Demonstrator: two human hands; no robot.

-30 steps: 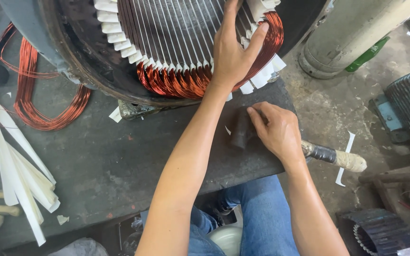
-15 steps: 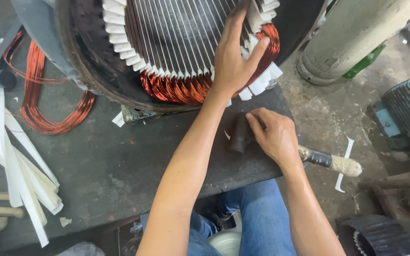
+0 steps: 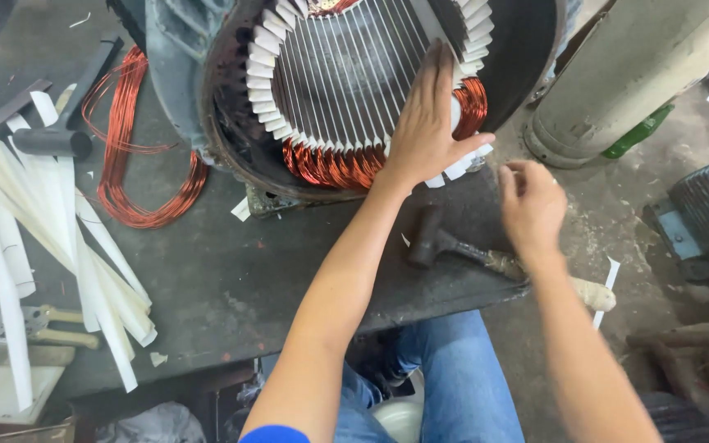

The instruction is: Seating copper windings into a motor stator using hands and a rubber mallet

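Seated worker's view, taken from the motor shell (image 3: 207, 107) as landmark. Nearest, below the shell, a hammer (image 3: 453, 246) lies untouched on the dark surface (image 3: 231, 287). Just right of it the right hand (image 3: 531, 205) hovers in the air, fingers loosely curled together, gripping nothing. Farther in, the left hand (image 3: 428, 131) lies flat, fingers apart, pressing the copper coils (image 3: 330, 168) and white paper slot strips (image 3: 457, 168) at the shell's lower right rim. The step appears to be seating the winding; the next move probably calls for steady, even pressure. Left of the shell lie a wire loop (image 3: 125, 164) and paper strips (image 3: 84, 246).
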